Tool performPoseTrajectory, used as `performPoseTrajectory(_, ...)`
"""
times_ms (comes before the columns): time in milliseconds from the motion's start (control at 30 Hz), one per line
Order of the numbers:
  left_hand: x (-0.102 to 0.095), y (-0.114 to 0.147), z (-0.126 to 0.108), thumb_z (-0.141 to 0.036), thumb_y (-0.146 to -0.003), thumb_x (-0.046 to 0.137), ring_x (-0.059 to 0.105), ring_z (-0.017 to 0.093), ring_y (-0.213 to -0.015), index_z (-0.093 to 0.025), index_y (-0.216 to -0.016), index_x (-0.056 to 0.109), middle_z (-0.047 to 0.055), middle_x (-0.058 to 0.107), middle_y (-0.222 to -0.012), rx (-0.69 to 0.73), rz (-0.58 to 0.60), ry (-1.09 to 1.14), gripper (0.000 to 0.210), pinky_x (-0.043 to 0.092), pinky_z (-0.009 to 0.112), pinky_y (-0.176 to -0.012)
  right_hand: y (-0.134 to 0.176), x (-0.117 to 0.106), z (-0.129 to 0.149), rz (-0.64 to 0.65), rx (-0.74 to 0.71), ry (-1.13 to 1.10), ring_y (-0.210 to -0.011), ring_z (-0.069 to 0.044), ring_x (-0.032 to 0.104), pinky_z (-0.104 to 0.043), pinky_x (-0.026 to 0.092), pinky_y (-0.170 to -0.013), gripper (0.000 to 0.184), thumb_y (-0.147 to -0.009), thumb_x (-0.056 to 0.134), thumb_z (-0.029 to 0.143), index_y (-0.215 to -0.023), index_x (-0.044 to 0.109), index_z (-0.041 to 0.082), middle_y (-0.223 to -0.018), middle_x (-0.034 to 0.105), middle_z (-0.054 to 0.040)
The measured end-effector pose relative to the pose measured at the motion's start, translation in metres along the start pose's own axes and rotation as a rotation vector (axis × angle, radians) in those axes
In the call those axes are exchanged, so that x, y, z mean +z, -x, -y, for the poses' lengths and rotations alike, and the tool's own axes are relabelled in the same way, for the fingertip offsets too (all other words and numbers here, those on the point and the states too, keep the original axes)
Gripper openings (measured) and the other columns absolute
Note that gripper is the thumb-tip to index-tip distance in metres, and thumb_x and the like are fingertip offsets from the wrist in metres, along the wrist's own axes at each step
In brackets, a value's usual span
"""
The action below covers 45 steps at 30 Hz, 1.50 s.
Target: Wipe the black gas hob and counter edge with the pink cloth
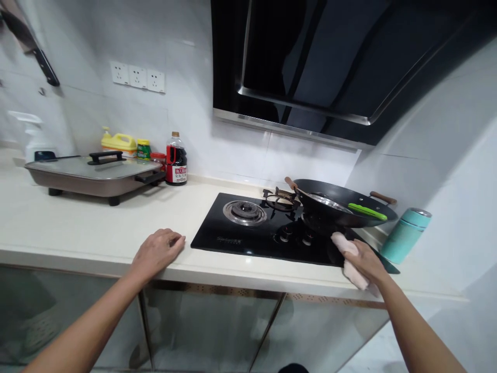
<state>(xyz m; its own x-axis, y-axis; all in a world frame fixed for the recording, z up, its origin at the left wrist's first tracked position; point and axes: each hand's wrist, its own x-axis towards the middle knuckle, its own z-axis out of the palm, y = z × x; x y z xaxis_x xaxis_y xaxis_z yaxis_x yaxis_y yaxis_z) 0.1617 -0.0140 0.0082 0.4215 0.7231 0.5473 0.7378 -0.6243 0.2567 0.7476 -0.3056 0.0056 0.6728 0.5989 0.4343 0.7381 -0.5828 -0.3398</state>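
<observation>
"What is on our far left?"

"The lidded electric skillet point(93, 173). It sits well apart from our wiping, so we can leave it be."

"And our left hand point(158, 253)?"

"It rests palm down on the counter point(97, 220), just beside the gas stove point(209, 223). Its fingers lie loosely together and pinch nothing. Its arm reaches up from the bottom left. We think this is a good way to lean and stay steady."

"What do we mind in the middle?"

"The two stove knobs point(297, 237). If we wipe that way, we should go round them softly, so we don't turn one."

"And the wok point(336, 216)?"

"It sits over the right side of the stove. We should keep low, so our knuckles don't bump it and tip the green handle point(367, 211) resting in it."

"Where is our pale pink cloth point(357, 276)?"

"Below the wok, at the stove's front right, reaching over to the counter's edge. It is bunched up. We think it wipes better folded flat, with small, firm rubs."

"How does our right hand point(368, 261) hold it?"

"Its fingers close around the cloth's middle. We can't see every fingertip. The arm slants up from the bottom right, and the mint-green flask point(407, 235) stands near, so we should mind that too."
</observation>
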Motion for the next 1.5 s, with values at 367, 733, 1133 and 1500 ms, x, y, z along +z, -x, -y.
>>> performPoseTrajectory(367,0.001,0.0,-0.003,-0.046,-0.093,0.043,0.068,0.028,-0.1,-0.024,-0.083,0.076,0.008,0.079,-0.096,-0.018,-0.007,0.007,0.041,0.049,0.036,-0.09,0.017,-0.002,0.046,0.244,0.008,0.101,-0.111,-0.032,0.069,-0.039,0.049,-0.091,0.056,-0.085,0.059,0.041,-0.138,0.068,0.027,-0.125,0.074,-0.0098)
performPoseTrajectory(733,0.001,0.003,-0.004,-0.042,-0.095,0.042,0.067,0.027,-0.096,-0.022,-0.082,0.075,0.01,0.077,-0.093,0.043,-0.011,-0.034,0.041,0.049,0.038,-0.088,0.1,0.028,0.215,0.218,-0.411,-0.015,-0.11,-0.028,0.06,-0.037,0.042,-0.097,0.045,-0.086,0.056,0.029,-0.129,0.069,0.022,-0.133,0.067,-0.0087)
performPoseTrajectory(1133,0.006,0.005,0.0,-0.043,-0.095,0.05,0.066,0.029,-0.112,-0.023,-0.099,0.076,0.011,0.073,-0.116,0.096,-0.13,0.094,0.033,0.05,0.044,-0.102,0.11,0.059,0.371,0.413,-0.704,-0.267,-0.115,-0.028,0.058,-0.041,0.043,-0.099,0.045,-0.087,0.059,0.033,-0.131,0.066,0.028,-0.138,0.064,-0.0043)
performPoseTrajectory(1500,0.015,-0.031,-0.113,-0.068,-0.079,0.074,0.039,0.04,-0.149,-0.034,-0.15,0.055,0.01,0.047,-0.162,0.355,0.489,0.133,0.081,0.033,0.057,-0.119,0.068,0.03,0.227,0.116,-0.732,-0.637,-0.123,-0.025,0.061,-0.047,0.046,-0.11,0.033,-0.091,0.052,0.023,-0.114,0.075,0.027,-0.132,0.068,-0.008)
